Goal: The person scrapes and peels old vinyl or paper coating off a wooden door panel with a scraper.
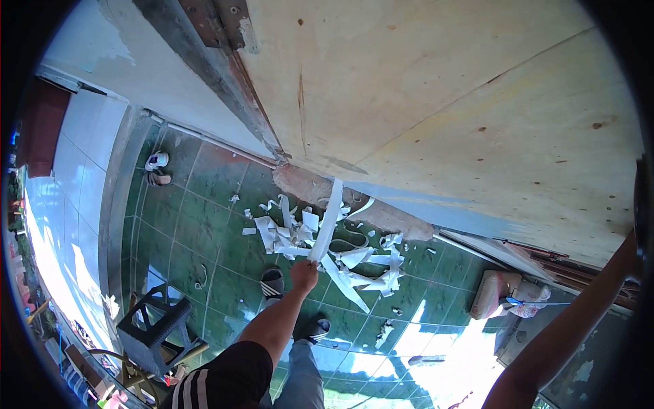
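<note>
My left hand [304,275] is closed on a long, flat white strip [329,221], which rises above the fist, with a similar length slanting down beside it. Below lies a heap of torn white strips and scraps [276,235] on the green tiled floor. Tall in front of me stands a bare wooden door panel [443,102] with knots and cracks. My right arm reaches up to the panel's far right edge, where my right hand [635,262] is mostly lost in the dark rim of the view; its fingers are hidden.
A dark plastic stool [155,328] stands at lower left. Shoes [157,169] lie by the far wall. A sack [494,294] and a plastic bag [533,300] sit at right. My sandalled feet [272,281] are just beside the scraps. A rusty hinge [211,24] is at the top.
</note>
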`<action>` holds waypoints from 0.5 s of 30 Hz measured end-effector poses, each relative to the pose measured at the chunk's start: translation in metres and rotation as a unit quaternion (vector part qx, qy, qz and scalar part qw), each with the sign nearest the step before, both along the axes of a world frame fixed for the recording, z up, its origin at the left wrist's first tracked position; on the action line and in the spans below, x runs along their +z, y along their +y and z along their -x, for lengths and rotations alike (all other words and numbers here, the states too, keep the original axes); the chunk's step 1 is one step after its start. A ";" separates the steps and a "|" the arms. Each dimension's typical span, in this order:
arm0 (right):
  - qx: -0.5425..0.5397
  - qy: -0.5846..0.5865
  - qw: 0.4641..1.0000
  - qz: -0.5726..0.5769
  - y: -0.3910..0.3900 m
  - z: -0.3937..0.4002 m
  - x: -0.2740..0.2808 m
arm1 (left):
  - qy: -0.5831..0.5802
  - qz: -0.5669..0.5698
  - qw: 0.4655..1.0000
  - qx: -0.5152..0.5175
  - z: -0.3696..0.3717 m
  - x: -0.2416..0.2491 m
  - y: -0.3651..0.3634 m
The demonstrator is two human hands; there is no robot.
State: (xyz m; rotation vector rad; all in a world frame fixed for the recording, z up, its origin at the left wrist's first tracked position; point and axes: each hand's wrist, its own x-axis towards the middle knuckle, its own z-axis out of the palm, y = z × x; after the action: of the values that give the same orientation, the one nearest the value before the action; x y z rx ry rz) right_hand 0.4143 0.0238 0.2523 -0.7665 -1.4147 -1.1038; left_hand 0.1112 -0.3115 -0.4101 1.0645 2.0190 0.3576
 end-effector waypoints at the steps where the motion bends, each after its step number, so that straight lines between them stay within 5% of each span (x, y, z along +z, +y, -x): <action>1: -0.016 -0.001 1.000 -0.017 0.001 0.002 -0.001 | 0.004 0.027 1.000 0.001 0.007 0.000 -0.020; 4: -0.002 0.020 1.000 -0.008 0.000 0.008 -0.006 | 0.038 0.108 0.993 -0.014 0.028 -0.015 -0.090; 7: 0.010 0.036 0.999 -0.003 -0.002 0.005 -0.004 | 0.065 0.231 0.961 -0.135 0.044 -0.015 -0.189; 10: 0.011 0.203 0.976 -0.074 0.021 -0.047 0.033 | 0.051 0.287 0.940 -0.178 0.043 -0.021 -0.299; 13: 0.079 0.044 0.996 0.002 0.007 -0.015 0.003 | 0.110 0.220 0.927 -0.284 0.025 0.040 -0.281; 15: 0.107 0.071 0.992 0.003 0.003 0.003 -0.008 | 0.124 0.003 0.978 -0.170 0.008 0.054 -0.246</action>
State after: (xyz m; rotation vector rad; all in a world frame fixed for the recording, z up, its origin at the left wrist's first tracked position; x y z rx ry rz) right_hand 0.4109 0.0271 0.2445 -0.6671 -1.3450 -0.8633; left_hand 0.1035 -0.5573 -0.3559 1.4824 1.9986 0.0395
